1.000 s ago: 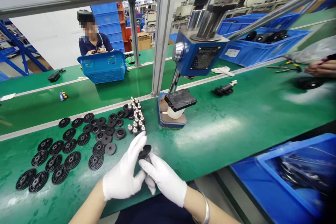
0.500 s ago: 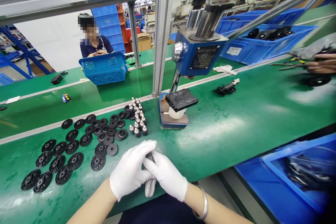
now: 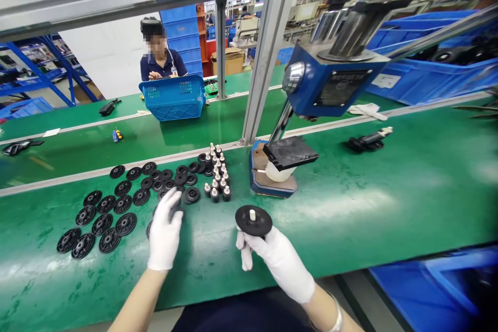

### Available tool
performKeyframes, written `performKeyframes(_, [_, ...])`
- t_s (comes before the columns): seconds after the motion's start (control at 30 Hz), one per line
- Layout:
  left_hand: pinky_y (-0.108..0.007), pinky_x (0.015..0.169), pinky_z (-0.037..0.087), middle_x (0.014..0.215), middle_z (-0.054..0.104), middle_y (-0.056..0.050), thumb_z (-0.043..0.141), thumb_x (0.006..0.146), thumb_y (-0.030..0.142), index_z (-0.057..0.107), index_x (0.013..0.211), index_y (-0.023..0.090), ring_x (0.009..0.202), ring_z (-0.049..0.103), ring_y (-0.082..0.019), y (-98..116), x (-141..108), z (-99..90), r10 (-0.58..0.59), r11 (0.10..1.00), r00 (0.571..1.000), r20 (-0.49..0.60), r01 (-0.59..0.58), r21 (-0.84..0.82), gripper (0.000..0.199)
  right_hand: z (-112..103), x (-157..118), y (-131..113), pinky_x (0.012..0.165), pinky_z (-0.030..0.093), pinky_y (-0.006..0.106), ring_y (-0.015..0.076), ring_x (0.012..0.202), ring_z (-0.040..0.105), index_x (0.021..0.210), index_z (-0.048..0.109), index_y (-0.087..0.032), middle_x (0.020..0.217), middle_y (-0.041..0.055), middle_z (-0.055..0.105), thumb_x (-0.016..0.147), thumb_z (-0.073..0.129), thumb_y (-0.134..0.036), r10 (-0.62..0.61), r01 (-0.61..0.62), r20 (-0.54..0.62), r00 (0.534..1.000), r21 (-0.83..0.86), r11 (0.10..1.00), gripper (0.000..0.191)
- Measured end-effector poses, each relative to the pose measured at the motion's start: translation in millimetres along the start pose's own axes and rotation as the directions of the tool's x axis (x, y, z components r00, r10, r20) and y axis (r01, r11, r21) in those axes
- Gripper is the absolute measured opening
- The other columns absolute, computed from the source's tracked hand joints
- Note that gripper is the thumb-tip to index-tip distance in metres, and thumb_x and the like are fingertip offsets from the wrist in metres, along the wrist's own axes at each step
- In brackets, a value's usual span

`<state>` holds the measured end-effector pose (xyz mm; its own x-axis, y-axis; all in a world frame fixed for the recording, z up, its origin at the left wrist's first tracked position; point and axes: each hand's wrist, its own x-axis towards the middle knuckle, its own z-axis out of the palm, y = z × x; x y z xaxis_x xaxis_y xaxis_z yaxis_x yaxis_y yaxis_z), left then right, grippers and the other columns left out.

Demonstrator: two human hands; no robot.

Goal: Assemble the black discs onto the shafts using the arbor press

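My right hand (image 3: 280,257), in a white glove, grips a black disc (image 3: 254,222) from below. A white peg stands up from the disc's centre. Over the small black rings (image 3: 191,195) on the green bench is my gloved left hand (image 3: 165,233), thumb apart and fingers stretched out. It partly covers some of the parts, and whether its fingertips touch one is hidden. To its left lie several ribbed black wheels (image 3: 102,224). Between my hands and further back stand several black pieces with white tips (image 3: 226,193).
A blue bench press (image 3: 334,80) stands behind my right hand, with a black block (image 3: 290,153) on its base. A black part with a shaft (image 3: 369,139) lies to the right. Across the bench, a person (image 3: 161,59) sits behind a blue basket (image 3: 173,98).
My hands were together and have separated. The left has moved over the black rings; the right now holds the disc with the peg up. The view has shifted left.
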<state>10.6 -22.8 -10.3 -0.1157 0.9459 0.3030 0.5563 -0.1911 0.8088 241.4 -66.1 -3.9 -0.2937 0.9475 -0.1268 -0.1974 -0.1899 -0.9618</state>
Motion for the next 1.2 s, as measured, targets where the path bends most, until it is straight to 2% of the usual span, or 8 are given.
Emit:
performKeyframes(0.1, [-0.047, 0.114, 0.029, 0.14, 0.049, -0.008, 0.049, 0.091, 0.029, 0.053, 0.129, 0.023, 0.132, 0.041, -0.027, -26.4, 7.7, -18.1, 0.14, 0.933, 0.99, -0.022, -0.125, 0.337, 0.039, 2.5, 1.8, -5.6, 0.069, 0.045, 0.031, 0.0142, 0.048, 0.057, 0.076, 0.056, -0.019, 0.053, -0.0047, 0.058, 0.084, 0.06, -0.051, 0.019, -0.019, -0.011, 1.0, 0.016, 1.0, 0.034])
performKeyframes(0.23, [-0.064, 0.111, 0.019, 0.142, 0.046, -0.017, 0.057, 0.086, 0.039, 0.052, 0.131, 0.014, 0.137, 0.027, -0.043, -44.8, -8.9, -7.0, 0.245, 0.701, 0.95, 0.196, -0.313, 0.641, 0.052, 14.4, 4.2, -2.2, 0.055, 0.043, 0.028, 0.0137, 0.044, 0.055, 0.079, 0.052, -0.02, 0.059, -0.0049, 0.058, 0.079, 0.064, -0.053, 0.052, -0.053, 0.006, 0.999, 0.099, 0.994, 0.036])
performKeyframes(0.33, [-0.065, 0.11, 0.021, 0.145, 0.042, -0.017, 0.056, 0.087, 0.038, 0.048, 0.135, 0.014, 0.139, 0.024, -0.043, -49.4, -30.1, 9.2, 0.257, 0.671, 0.925, 0.28, -0.379, 0.637, 0.054, 16.3, 2.3, -1.8, 0.052, 0.042, 0.027, 0.0131, 0.043, 0.054, 0.08, 0.052, -0.02, 0.057, -0.0058, 0.057, 0.079, 0.064, -0.052, 0.058, -0.058, 0.004, 0.998, 0.095, 0.994, 0.035])
performKeyframes(0.5, [-0.049, 0.107, 0.039, 0.133, 0.055, -0.007, 0.049, 0.093, 0.029, 0.062, 0.118, 0.025, 0.134, 0.038, -0.029, -41.7, -47.7, 19.5, 0.277, 0.83, 0.869, 0.411, -0.432, 0.354, 0.028, 8.3, -3.1, 3.1, 0.056, 0.041, 0.026, 0.0125, 0.042, 0.052, 0.076, 0.056, -0.018, 0.047, -0.0062, 0.053, 0.085, 0.058, -0.051, 0.046, -0.046, 0.009, 0.999, 0.006, 0.999, 0.035])
performKeyframes(0.77, [-0.045, 0.111, 0.035, 0.151, 0.034, -0.006, 0.062, 0.082, 0.017, 0.041, 0.139, 0.029, 0.135, 0.039, -0.024, -30.0, -31.6, 17.0, 0.032, 0.991, 0.915, 0.401, -0.081, 0.105, 0.062, 3.8, -6.6, 23.3, 0.066, 0.042, 0.026, 0.0111, 0.044, 0.053, 0.078, 0.058, -0.017, 0.046, -0.0063, 0.054, 0.09, 0.055, -0.046, 0.081, -0.079, 0.037, 0.996, -0.047, 0.996, 0.032])
performKeyframes(1.0, [-0.045, 0.112, 0.032, 0.131, 0.057, -0.004, 0.063, 0.082, 0.022, 0.069, 0.104, 0.028, 0.124, 0.049, -0.025, -21.8, -31.7, 24.7, -0.058, 0.953, 0.899, 0.435, 0.179, -0.243, 0.024, 11.2, -10.1, 25.1, 0.06, 0.043, 0.026, 0.0098, 0.042, 0.051, 0.078, 0.054, -0.017, 0.059, -0.0046, 0.06, 0.088, 0.055, -0.048, 0.133, -0.131, 0.021, 0.991, -0.073, 0.989, 0.032])
performKeyframes(1.1, [-0.04, 0.096, 0.048, 0.119, 0.062, -0.007, 0.06, 0.086, 0.028, 0.065, 0.107, 0.024, 0.107, 0.06, -0.023, -4.8, -35.5, 25.9, -0.16, 0.833, 0.879, 0.45, 0.364, -0.416, 0.021, 15.4, -10.9, 25.2, 0.056, 0.042, 0.025, 0.0107, 0.04, 0.049, 0.078, 0.052, -0.018, 0.046, -0.0073, 0.051, 0.088, 0.053, -0.046, 0.155, -0.152, 0.032, 0.987, -0.078, 0.985, 0.03])
performKeyframes(1.2, [-0.028, 0.075, 0.053, 0.105, 0.062, -0.007, 0.055, 0.09, 0.029, 0.053, 0.125, 0.022, 0.088, 0.063, -0.016, 14.1, -32.7, 21.6, -0.273, 0.459, 0.806, 0.525, 0.589, -0.665, 0.036, 18.2, -11.6, 23.4, 0.048, 0.037, 0.023, 0.0079, 0.037, 0.043, 0.084, 0.051, -0.018, 0.052, -0.0076, 0.053, 0.086, 0.055, -0.045, 0.189, -0.187, 0.002, 0.982, -0.107, 0.976, 0.028])
